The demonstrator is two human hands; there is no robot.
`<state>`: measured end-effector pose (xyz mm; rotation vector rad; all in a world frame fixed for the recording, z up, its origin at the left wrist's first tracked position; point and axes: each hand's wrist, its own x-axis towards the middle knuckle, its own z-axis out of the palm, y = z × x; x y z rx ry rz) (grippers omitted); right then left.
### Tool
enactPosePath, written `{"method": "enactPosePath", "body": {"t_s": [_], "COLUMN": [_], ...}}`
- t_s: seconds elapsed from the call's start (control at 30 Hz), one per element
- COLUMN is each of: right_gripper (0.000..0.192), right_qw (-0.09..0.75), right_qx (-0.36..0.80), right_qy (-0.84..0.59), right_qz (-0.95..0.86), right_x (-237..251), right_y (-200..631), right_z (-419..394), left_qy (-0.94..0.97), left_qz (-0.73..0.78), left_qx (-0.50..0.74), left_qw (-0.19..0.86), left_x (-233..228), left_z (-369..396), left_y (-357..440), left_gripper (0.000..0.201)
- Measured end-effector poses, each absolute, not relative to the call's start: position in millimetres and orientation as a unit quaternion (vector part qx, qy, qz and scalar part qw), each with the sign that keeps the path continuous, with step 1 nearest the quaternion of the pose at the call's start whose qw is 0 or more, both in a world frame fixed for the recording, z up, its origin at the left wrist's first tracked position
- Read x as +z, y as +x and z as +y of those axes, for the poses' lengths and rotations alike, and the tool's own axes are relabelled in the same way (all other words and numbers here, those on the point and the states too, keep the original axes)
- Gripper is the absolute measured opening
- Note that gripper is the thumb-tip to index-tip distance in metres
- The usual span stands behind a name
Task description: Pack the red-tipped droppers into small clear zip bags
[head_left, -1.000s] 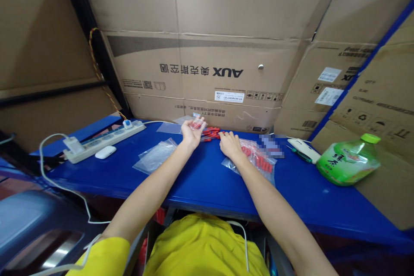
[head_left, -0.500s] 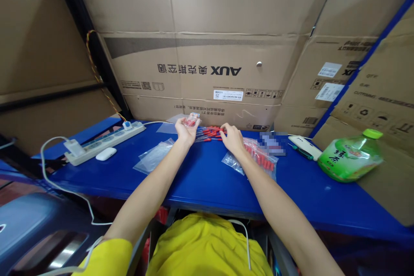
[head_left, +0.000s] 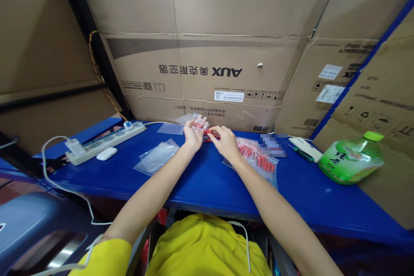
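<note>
My left hand (head_left: 194,135) is closed on a small clear plastic bag (head_left: 198,124), with something red showing inside it. My right hand (head_left: 225,141) pinches a thin red-handled piece that looks like a small screwdriver (head_left: 208,132), close to the bag's mouth. More of these red-handled pieces (head_left: 206,139) lie on the blue table between the hands, largely covered by them. Beside my right wrist rests a larger clear bag of red handles (head_left: 258,157). To the left of my left forearm are several flat clear bags (head_left: 157,156).
A white power strip (head_left: 106,141) with a plugged-in charger and a small white case (head_left: 106,154) are at the left. Toward the right lie a white-and-green tool (head_left: 305,148) and a green bottle (head_left: 352,159). Large cardboard boxes (head_left: 207,51) wall off the back.
Both hands have come closer together. My left hand moved right with the bag, and my right hand shifted left, bringing a red-handled piece to the bag.
</note>
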<state>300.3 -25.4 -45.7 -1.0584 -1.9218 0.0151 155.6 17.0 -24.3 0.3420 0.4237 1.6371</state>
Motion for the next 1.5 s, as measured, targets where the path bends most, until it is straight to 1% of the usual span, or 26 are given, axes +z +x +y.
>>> {"method": "enactPosePath", "body": {"t_s": [0.1, 0.23, 0.33, 0.43, 0.57, 0.73, 0.8, 0.9, 1.0, 1.07, 1.1, 1.2, 1.27, 1.33, 1.4, 1.5], "right_gripper": [0.017, 0.021, 0.017, 0.009, 0.006, 0.021, 0.024, 0.022, 0.017, 0.01, 0.01, 0.019, 0.019, 0.017, 0.013, 0.008], "right_qw": [0.471, 0.491, 0.518, 0.527, 0.522, 0.505, 0.491, 0.463, 0.409, 0.34, 0.296, 0.164, 0.118, 0.109, 0.121, 0.17], "right_qx": [0.051, 0.092, 0.127, 0.155, 0.148, 0.111, 0.111, 0.119, 0.064, 0.004, -0.018, -0.04, -0.038, -0.035, -0.031, -0.013], "right_qy": [-0.412, -0.404, -0.406, -0.442, -0.498, -0.565, -0.567, -0.537, -0.546, -0.578, -0.595, -0.628, -0.634, -0.636, -0.638, -0.636], "right_qz": [-0.779, -0.766, -0.742, -0.709, -0.676, -0.642, -0.652, -0.695, -0.728, -0.742, -0.747, -0.759, -0.763, -0.763, -0.76, -0.753], "right_x": [-49, -48, -47, -48, -48, -48, -47, -44, -41, -41, -43, -48, -52, -53, -54, -53], "right_y": [292, 287, 287, 288, 289, 290, 292, 300, 316, 326, 331, 337, 337, 335, 334, 338], "right_z": [-26, -26, -25, -25, -25, -26, -24, -19, -14, -12, -11, -9, -8, -8, -7, -4], "left_qy": [0.174, 0.193, 0.208, 0.221, 0.23, 0.23, 0.225, 0.201, 0.164, 0.148, 0.142, 0.128, 0.12, 0.112, 0.103, 0.094], "left_qz": [0.201, 0.209, 0.207, 0.209, 0.208, 0.211, 0.216, 0.223, 0.224, 0.218, 0.214, 0.207, 0.201, 0.193, 0.19, 0.185], "left_qx": [0.685, 0.667, 0.66, 0.646, 0.631, 0.63, 0.631, 0.632, 0.663, 0.688, 0.697, 0.714, 0.72, 0.722, 0.723, 0.727], "left_qw": [0.678, 0.689, 0.691, 0.7, 0.711, 0.711, 0.711, 0.714, 0.695, 0.676, 0.669, 0.657, 0.654, 0.655, 0.656, 0.654], "left_x": [-25, -25, -25, -28, -32, -34, -35, -34, -32, -30, -29, -25, -23, -22, -21, -20], "left_z": [7, -1, -4, -7, -10, -10, -8, -3, 6, 11, 13, 19, 21, 23, 24, 26], "left_y": [165, 172, 176, 181, 187, 191, 191, 186, 175, 167, 163, 153, 150, 147, 145, 140], "left_gripper": [0.034, 0.04, 0.045, 0.052, 0.057, 0.058, 0.054, 0.045, 0.028, 0.018, 0.016, 0.016, 0.017, 0.016, 0.016, 0.018]}}
